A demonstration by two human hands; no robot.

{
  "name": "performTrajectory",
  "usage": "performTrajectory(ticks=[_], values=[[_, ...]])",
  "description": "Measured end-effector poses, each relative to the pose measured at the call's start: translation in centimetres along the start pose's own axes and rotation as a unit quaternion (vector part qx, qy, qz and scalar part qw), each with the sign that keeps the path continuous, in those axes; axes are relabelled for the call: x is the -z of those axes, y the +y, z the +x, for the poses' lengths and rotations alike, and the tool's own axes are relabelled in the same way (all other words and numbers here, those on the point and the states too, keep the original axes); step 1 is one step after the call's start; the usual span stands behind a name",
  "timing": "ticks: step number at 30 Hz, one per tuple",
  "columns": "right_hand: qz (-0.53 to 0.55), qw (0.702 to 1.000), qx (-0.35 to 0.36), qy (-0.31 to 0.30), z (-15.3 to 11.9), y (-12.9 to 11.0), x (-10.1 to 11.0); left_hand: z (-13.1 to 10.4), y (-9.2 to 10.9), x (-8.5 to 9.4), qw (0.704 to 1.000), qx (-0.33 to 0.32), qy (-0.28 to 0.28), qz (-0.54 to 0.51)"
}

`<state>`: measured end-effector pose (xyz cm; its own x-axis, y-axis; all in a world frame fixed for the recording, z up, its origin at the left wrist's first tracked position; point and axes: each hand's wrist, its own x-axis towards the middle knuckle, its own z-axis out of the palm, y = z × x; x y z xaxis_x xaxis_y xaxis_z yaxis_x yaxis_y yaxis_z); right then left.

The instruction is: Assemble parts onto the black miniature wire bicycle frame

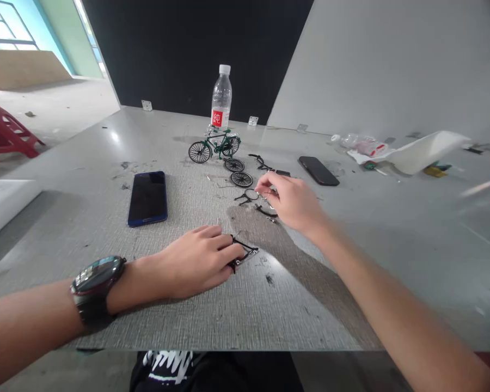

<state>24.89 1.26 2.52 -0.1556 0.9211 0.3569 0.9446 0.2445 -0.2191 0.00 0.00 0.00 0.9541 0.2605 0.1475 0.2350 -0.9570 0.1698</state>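
My left hand [204,256] rests on the table with its fingers closed on a small black model bicycle frame [247,252], part of which the fingers hide. My right hand [291,199] is over a scatter of tiny parts, thumb and forefinger pinched together; what they hold, if anything, is too small to make out. Beside its fingertips lie a black ring-shaped part [251,194] and a curved black piece [265,211]. Two loose spoked wheels [241,179] sit farther back. Behind them a green model bicycle [216,146] stands upright.
A blue-edged phone [147,198] lies at left, a dark phone [318,171] at right. A water bottle [221,98] stands at the back. A second bottle [361,145] lies by a white curved sheet [416,154]. A white box [8,204] sits at the left edge.
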Motion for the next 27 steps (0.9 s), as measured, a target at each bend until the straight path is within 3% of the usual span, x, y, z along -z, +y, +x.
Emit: performTrajectory(ticks=[9, 17, 27], values=[[0.139, 0.988, 0.036, -0.050, -0.8, -2.6, -0.7, 0.0, -0.1, -0.1, 1.000, -0.007, 0.022, 0.003], [0.110, 0.985, 0.071, -0.110, -0.7, -2.5, -1.5, 0.0, -0.2, -0.2, 1.000, -0.008, 0.018, 0.007], [0.089, 0.991, 0.035, -0.098, -0.2, -1.1, -0.8, 0.1, 0.0, 0.0, 1.000, -0.002, 0.001, 0.001]])
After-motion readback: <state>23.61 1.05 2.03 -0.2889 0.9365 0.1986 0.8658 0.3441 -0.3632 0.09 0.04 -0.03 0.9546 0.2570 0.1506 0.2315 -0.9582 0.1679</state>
